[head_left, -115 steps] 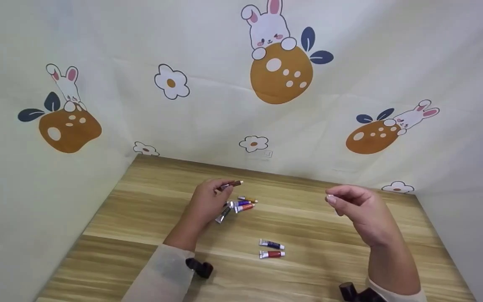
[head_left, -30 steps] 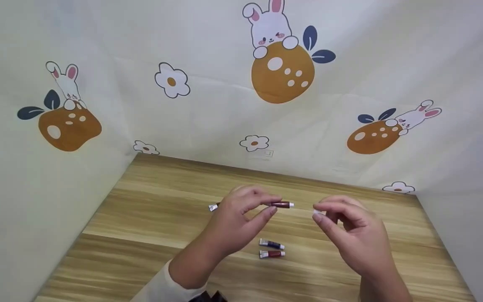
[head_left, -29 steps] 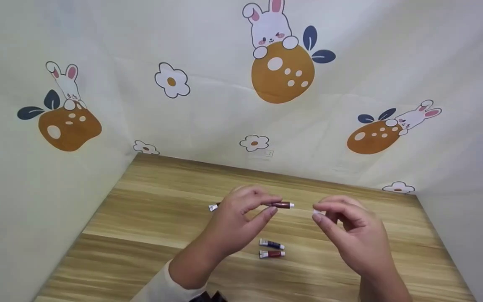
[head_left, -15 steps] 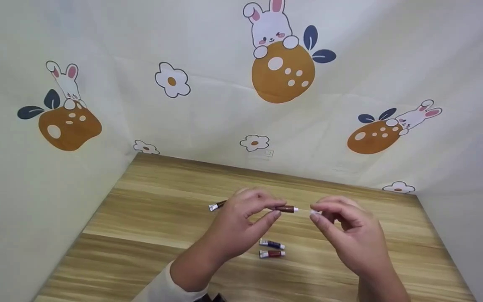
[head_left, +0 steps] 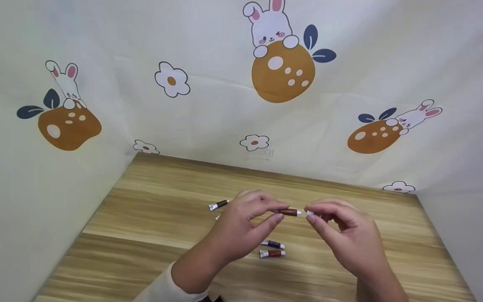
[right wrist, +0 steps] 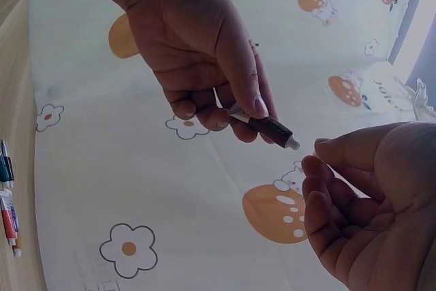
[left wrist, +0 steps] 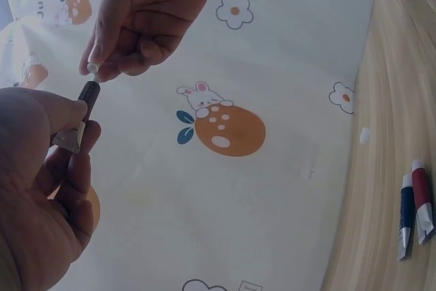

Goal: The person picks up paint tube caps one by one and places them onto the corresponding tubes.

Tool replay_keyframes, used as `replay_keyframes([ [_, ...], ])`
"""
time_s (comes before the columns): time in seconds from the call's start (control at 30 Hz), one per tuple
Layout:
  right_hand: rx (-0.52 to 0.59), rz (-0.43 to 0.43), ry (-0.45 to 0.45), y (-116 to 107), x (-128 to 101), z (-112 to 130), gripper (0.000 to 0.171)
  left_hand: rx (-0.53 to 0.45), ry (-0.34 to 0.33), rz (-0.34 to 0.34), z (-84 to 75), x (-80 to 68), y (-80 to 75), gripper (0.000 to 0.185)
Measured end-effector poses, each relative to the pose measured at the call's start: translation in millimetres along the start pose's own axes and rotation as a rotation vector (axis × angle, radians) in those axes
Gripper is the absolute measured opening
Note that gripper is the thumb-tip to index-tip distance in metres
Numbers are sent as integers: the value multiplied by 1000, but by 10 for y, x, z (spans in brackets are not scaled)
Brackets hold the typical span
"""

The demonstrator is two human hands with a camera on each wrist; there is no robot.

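My left hand (head_left: 241, 226) pinches a small brown paint tube (head_left: 290, 212) between thumb and fingertips, its white nozzle pointing right. Facing it, my right hand (head_left: 346, 235) pinches a small white cap (head_left: 310, 213) between thumb and index finger. A narrow gap separates nozzle and cap in the head view. From the left wrist, the cap (left wrist: 93, 68) appears right at the tube's (left wrist: 88, 97) tip. The right wrist view shows the bare nozzle close to my right fingertips, which hide the cap there. Both hands are raised above the wooden table (head_left: 149, 251).
A dark blue tube (head_left: 274, 244) and a red tube (head_left: 273, 253) lie side by side below the hands. A blackish tube (head_left: 219, 204) lies behind my left hand; several more tubes (right wrist: 8, 216) show at the right wrist view's edge. Patterned cloth walls (head_left: 208, 117) enclose the table.
My left hand has brought the brown tube from above the tube pile rightward. Over the last second the tube moved slightly right and the cap slightly left, narrowing the gap.
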State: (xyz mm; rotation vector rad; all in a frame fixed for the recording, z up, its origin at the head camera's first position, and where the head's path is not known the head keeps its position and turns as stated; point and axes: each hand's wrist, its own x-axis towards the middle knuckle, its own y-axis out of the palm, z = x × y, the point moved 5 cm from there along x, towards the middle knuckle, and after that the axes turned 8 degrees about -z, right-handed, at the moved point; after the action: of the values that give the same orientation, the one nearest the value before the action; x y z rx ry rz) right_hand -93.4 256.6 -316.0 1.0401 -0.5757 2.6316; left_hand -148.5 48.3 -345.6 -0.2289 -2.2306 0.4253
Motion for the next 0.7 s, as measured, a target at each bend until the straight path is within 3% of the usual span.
replay_keyframes([
  [0.7, -70, 17, 13, 48, -9, -6, 26, 3, 34, 0, -3, -10, 25, 20],
])
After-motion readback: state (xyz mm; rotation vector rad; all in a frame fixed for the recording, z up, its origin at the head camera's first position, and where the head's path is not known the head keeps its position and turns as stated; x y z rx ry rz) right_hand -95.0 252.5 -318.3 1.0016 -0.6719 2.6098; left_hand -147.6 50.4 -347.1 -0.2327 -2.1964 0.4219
